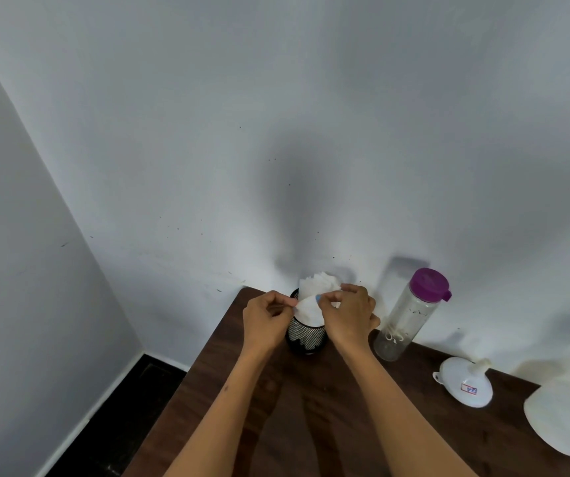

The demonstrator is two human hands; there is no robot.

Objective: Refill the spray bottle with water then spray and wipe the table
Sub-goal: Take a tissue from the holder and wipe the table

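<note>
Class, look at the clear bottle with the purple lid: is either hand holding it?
No: both the left hand and right hand pinch tissue at the mesh holder, apart from the bottle.

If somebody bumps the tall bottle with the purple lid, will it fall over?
Probably quite easily. The bottle is tall and narrow on a small base, so a push near its purple lid would likely tip it. It looks nearly empty, so probably light. It is round, so once down it may roll along the table.

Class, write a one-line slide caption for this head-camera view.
Left hand and right hand pinch white tissue from black mesh cup.
</note>
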